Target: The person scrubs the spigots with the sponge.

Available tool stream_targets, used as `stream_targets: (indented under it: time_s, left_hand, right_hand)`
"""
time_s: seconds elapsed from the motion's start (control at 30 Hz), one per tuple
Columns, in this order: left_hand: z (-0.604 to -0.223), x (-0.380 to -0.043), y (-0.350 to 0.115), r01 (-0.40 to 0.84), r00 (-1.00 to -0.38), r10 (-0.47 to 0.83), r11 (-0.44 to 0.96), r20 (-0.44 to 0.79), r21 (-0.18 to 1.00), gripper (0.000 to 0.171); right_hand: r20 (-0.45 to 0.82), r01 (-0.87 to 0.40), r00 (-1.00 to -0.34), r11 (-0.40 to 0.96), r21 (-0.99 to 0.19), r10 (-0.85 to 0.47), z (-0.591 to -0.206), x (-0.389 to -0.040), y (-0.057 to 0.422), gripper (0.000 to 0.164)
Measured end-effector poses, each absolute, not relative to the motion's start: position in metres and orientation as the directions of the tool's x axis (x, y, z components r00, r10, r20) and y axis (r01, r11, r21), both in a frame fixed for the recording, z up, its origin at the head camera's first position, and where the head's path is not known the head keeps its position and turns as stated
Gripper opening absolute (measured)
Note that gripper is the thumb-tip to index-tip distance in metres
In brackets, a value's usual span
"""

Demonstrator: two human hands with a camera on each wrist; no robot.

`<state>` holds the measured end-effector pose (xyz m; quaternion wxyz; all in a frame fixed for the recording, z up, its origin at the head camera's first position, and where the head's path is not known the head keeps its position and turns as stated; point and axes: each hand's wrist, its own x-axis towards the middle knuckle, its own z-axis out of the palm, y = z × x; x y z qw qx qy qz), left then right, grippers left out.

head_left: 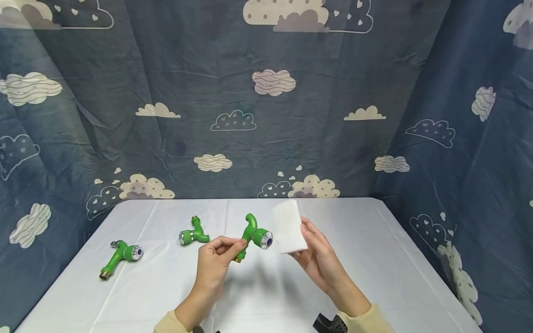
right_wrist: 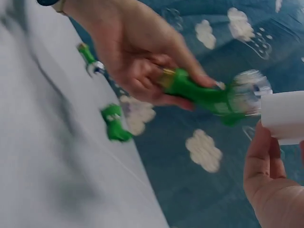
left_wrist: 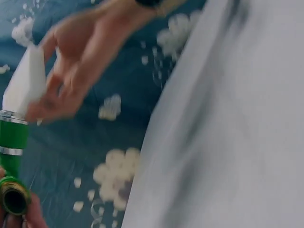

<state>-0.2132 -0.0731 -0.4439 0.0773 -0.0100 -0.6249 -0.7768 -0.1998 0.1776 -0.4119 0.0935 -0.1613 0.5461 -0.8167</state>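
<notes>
Above the table, my left hand (head_left: 216, 261) pinches a green tap (head_left: 250, 233) near its brass threaded end. The tap's clear, faceted knob points right, toward a white rectangular block (head_left: 288, 226), perhaps a sponge. My right hand (head_left: 318, 259) grips that block by its right side, thumb and fingers on opposite faces. In the right wrist view the knob (right_wrist: 251, 90) and the white block (right_wrist: 285, 116) look very close; whether they touch I cannot tell. The left wrist view shows the tap's open threaded end (left_wrist: 14, 199) facing the camera.
Two more green taps lie on the white-covered table (head_left: 166, 296): one tap (head_left: 118, 259) at the left, another tap (head_left: 195, 231) farther back, near my left hand. A dark blue cloud-print curtain (head_left: 233, 92) rises behind the table and along both sides.
</notes>
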Motion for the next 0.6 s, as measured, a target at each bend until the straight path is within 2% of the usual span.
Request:
stream_targets:
  time_s: [0.2, 0.37, 0.47, 0.6]
  left_hand:
    - [-0.451, -0.246, -0.085, 0.183, -0.967, -0.156, 0.123, 0.202, 0.975, 0.016]
    - [-0.459, -0.276, -0.088, 0.213, -0.952, -0.112, 0.419, 0.284, 0.883, 0.015]
    - [-0.465, -0.289, -0.089, 0.210, -0.951, -0.085, 0.531, 0.299, 0.821, 0.016]
    - [-0.471, -0.299, -0.090, 0.185, -0.962, -0.049, 0.608, 0.269, 0.772, 0.018]
  right_hand:
    - [0.214, -0.148, -0.962, -0.333, -0.931, -0.171, -0.407, -0.211, 0.206, 0.044]
    - [0.196, -0.174, -0.979, -0.279, -0.945, -0.055, -0.410, -0.219, 0.222, 0.042]
    - [0.178, -0.167, -0.984, -0.266, -0.949, -0.018, -0.412, -0.223, 0.228, 0.041]
    - [0.144, -0.149, -0.989, -0.215, -0.965, 0.040, -0.414, -0.229, 0.234, 0.042]
